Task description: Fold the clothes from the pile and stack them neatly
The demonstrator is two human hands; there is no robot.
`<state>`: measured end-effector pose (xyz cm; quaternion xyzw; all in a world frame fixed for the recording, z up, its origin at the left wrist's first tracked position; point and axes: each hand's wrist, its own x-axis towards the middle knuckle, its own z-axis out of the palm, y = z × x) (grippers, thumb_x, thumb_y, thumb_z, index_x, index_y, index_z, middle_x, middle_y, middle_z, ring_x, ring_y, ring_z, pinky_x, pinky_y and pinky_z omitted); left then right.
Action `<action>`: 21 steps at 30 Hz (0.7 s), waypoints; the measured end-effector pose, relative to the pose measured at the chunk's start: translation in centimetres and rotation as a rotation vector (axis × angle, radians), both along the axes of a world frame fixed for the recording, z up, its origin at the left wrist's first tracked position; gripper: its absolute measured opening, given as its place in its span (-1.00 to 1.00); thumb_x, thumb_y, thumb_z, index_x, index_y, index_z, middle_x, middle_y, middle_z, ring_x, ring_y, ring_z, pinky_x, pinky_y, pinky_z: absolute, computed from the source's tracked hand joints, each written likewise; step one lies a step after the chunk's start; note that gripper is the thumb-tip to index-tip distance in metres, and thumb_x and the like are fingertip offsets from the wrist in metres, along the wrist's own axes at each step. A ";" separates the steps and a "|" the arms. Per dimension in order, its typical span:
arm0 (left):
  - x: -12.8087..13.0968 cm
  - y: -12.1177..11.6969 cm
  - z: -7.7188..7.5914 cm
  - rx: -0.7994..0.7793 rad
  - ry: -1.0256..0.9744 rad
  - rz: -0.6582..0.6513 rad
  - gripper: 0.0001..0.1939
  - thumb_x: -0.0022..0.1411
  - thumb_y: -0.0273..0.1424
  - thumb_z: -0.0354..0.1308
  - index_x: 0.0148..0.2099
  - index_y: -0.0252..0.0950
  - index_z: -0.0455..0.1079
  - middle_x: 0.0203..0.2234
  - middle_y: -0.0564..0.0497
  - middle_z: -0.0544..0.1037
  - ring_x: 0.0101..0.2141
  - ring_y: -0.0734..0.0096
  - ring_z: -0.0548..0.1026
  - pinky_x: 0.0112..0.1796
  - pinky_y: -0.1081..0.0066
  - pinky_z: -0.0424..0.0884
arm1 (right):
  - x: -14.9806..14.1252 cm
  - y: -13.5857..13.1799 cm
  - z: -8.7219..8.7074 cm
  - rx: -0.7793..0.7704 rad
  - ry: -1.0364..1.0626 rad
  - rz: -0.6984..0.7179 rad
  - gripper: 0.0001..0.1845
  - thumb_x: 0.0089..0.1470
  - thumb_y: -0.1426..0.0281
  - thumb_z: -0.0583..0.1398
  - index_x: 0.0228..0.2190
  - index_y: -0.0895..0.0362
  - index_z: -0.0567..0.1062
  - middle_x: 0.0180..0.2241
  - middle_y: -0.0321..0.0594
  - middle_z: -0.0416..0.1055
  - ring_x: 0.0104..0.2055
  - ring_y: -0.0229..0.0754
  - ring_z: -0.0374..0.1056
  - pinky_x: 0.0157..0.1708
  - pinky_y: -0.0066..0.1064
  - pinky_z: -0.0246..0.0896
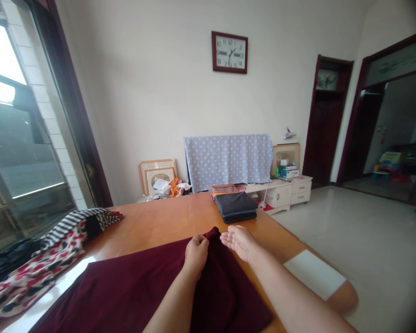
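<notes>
A dark maroon garment [135,282] lies spread over the near part of the wooden table [166,215]; its exact kind I cannot make out. My left hand [196,254] is closed on its cloth near the far edge, where the fabric bunches up. Just right of that bunched edge, my right hand [238,241] has its fingers stretched out, palm turned toward the left, holding nothing. Beyond the right hand sits a stack of folded dark clothes [236,206], with a folded orange striped cloth [225,189] behind it.
Loose clothes, among them a black-and-white striped one [71,224] and a patterned one [45,270], lie heaped along the table's left side. A white sheet [315,274] rests near the right edge. Behind stands a low white cabinet [280,196] beside a polka-dot cloth cover [229,159].
</notes>
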<state>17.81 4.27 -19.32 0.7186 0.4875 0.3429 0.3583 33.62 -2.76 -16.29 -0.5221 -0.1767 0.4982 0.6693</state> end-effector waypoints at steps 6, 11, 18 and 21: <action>0.0 -0.2 -0.2 0.006 -0.007 -0.018 -0.87 0.19 -0.34 0.03 -0.33 -0.22 0.37 -0.51 0.09 0.47 -0.46 0.44 0.42 -0.46 0.50 0.24 | 0.0 3.1 -0.5 -0.067 -0.017 0.098 -0.88 0.03 0.49 0.08 -0.32 0.16 0.36 -0.42 -0.09 0.49 -0.35 -0.16 0.48 -0.20 -0.23 0.42; -0.1 -1.0 0.5 0.075 0.187 -0.065 -0.87 0.19 -0.35 0.06 -0.27 -0.19 0.43 -0.37 0.04 0.56 -0.34 0.37 0.48 -0.40 0.47 0.25 | 0.4 4.7 -1.3 -0.053 -0.020 0.143 -0.90 0.05 0.46 0.04 -0.38 0.17 0.36 -0.42 -0.08 0.49 -0.37 -0.20 0.47 -0.22 -0.33 0.40; 0.3 -2.9 1.8 0.219 0.442 -0.184 -0.76 0.24 -0.18 0.06 -0.21 -0.13 0.51 -0.16 0.00 0.51 -0.23 0.34 0.50 -0.38 0.43 0.25 | 1.1 5.9 -2.4 -0.046 -0.095 0.122 -0.89 0.12 0.34 0.10 -0.32 0.13 0.33 -0.37 -0.16 0.48 -0.34 -0.24 0.46 -0.28 -0.39 0.38; 0.3 -3.2 1.9 0.245 0.475 -0.196 -0.70 0.27 -0.14 0.02 -0.17 -0.11 0.52 -0.14 0.01 0.49 -0.20 0.36 0.50 -0.35 0.46 0.26 | 0.9 6.3 -2.7 -0.054 -0.180 0.102 -0.75 0.03 0.29 0.25 -0.26 0.09 0.33 -0.38 -0.24 0.47 -0.37 -0.24 0.44 -0.33 -0.41 0.35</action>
